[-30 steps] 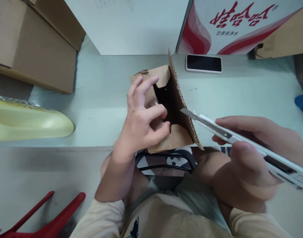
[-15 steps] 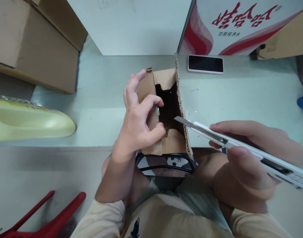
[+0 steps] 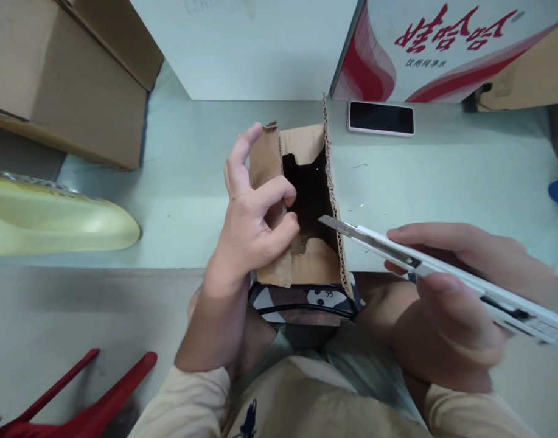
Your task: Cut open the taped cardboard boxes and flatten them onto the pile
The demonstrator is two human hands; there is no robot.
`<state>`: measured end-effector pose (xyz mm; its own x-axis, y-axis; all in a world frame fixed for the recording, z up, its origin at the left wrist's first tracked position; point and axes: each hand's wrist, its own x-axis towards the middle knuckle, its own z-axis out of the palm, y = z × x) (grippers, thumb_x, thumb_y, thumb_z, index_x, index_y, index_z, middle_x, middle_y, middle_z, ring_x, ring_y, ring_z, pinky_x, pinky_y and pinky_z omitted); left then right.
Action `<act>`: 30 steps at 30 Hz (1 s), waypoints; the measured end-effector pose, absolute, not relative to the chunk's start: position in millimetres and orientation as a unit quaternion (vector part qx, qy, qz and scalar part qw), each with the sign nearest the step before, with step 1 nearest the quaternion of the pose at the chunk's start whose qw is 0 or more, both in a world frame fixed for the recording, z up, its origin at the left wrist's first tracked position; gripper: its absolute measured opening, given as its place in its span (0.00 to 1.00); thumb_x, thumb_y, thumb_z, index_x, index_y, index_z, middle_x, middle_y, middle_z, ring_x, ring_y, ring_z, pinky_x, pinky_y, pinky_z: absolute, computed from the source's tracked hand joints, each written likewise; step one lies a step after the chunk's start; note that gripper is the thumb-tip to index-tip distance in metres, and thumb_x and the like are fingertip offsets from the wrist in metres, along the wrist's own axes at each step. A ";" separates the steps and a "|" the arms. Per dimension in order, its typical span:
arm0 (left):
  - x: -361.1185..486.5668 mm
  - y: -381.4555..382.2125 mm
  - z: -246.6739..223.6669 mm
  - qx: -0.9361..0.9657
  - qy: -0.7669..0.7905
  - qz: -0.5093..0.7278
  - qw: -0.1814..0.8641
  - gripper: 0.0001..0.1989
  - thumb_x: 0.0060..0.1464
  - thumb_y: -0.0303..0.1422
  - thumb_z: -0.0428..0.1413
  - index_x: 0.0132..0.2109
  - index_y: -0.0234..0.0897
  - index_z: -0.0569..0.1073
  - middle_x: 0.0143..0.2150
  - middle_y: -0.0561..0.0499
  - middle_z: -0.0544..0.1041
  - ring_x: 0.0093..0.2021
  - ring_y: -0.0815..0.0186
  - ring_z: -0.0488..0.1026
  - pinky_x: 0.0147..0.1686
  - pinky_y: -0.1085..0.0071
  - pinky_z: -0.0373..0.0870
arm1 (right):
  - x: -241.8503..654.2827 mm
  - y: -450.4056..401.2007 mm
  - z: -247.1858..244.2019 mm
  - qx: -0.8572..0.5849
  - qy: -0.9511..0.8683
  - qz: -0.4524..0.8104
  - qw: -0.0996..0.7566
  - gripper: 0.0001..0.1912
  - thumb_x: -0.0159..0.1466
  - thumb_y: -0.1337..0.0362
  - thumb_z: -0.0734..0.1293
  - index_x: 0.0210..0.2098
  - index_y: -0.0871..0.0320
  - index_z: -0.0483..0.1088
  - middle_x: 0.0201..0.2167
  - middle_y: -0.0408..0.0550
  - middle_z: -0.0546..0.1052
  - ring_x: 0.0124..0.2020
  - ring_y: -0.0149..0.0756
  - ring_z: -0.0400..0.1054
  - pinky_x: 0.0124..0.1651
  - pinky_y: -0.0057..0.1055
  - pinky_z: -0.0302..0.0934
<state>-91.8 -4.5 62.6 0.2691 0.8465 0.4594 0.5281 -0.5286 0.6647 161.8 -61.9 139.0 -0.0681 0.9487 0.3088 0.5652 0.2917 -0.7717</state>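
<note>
A small brown cardboard box [image 3: 317, 261] stands open-topped at the table's front edge, its inside dark. My left hand [image 3: 255, 219] grips the box's left flap, with thumb and forefinger bent over the flap's edge and the other fingers along its outer face. My right hand [image 3: 461, 286] is closed round a white utility knife [image 3: 425, 263]. The knife's blade is out and points left, its tip over the opening near the ragged right wall. Whether the blade touches that wall I cannot tell.
A phone [image 3: 381, 118] lies behind the box to the right. White cartons, one a red-and-white printed carton [image 3: 425, 61], line the back. Brown boxes [image 3: 91, 91] and a pale yellow object [image 3: 64, 219] are at left. A red stool [image 3: 100, 395] stands below left.
My left thumb and forefinger have drawn closer together on the flap, and the flap has shifted slightly left. The knife has barely moved.
</note>
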 end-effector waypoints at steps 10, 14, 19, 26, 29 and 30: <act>-91.2 0.7 50.8 0.751 0.440 0.473 0.136 0.13 0.62 0.47 0.58 0.36 0.42 0.74 0.81 0.60 0.52 0.81 0.33 0.45 0.80 0.27 0.42 | 162.5 -54.5 141.3 -0.508 -0.720 0.231 0.413 0.10 0.64 0.56 0.70 0.35 0.52 0.83 0.27 0.39 0.84 0.20 0.30 0.74 0.22 0.27 0.65; -92.5 1.4 49.6 0.753 0.438 0.473 0.134 0.16 0.60 0.46 0.60 0.31 0.41 0.71 0.80 0.57 0.53 0.80 0.32 0.46 0.79 0.26 0.44 | 162.3 -56.1 139.9 -0.506 -0.716 0.233 0.420 0.10 0.63 0.56 0.71 0.35 0.52 0.84 0.26 0.42 0.84 0.20 0.33 0.74 0.22 0.29 0.66; -88.3 0.9 52.3 0.747 0.429 0.491 0.132 0.12 0.61 0.45 0.61 0.39 0.43 0.71 0.78 0.53 0.56 0.80 0.38 0.49 0.79 0.30 0.46 | 162.3 -56.1 139.7 -0.506 -0.713 0.230 0.428 0.10 0.62 0.56 0.70 0.33 0.53 0.83 0.26 0.41 0.84 0.20 0.31 0.75 0.22 0.26 0.66; -87.8 2.6 47.7 0.735 0.430 0.509 0.123 0.15 0.60 0.45 0.61 0.35 0.43 0.66 0.74 0.52 0.60 0.78 0.40 0.53 0.78 0.32 0.49 | 164.5 -56.8 140.1 -0.507 -0.714 0.251 0.412 0.10 0.65 0.57 0.70 0.37 0.50 0.84 0.26 0.42 0.83 0.20 0.35 0.75 0.21 0.30 0.65; -92.0 1.9 46.6 0.741 0.435 0.491 0.143 0.15 0.60 0.44 0.61 0.32 0.42 0.68 0.76 0.53 0.58 0.79 0.37 0.50 0.79 0.30 0.46 | 164.5 -58.0 140.3 -0.520 -0.708 0.249 0.408 0.10 0.66 0.59 0.68 0.37 0.49 0.83 0.27 0.41 0.83 0.22 0.33 0.74 0.24 0.29 0.66; -92.8 1.5 46.8 0.743 0.435 0.488 0.144 0.15 0.60 0.44 0.61 0.31 0.42 0.68 0.76 0.54 0.58 0.79 0.36 0.49 0.79 0.30 0.46 | 164.2 -58.3 140.4 -0.521 -0.707 0.248 0.408 0.10 0.66 0.59 0.68 0.37 0.50 0.83 0.27 0.41 0.83 0.22 0.32 0.74 0.25 0.29 0.66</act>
<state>-92.8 1.5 46.8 0.1450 0.7873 0.5992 0.5063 -0.5794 0.6387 164.2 -58.3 140.4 -0.1228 0.9396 0.3194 0.5353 0.3337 -0.7759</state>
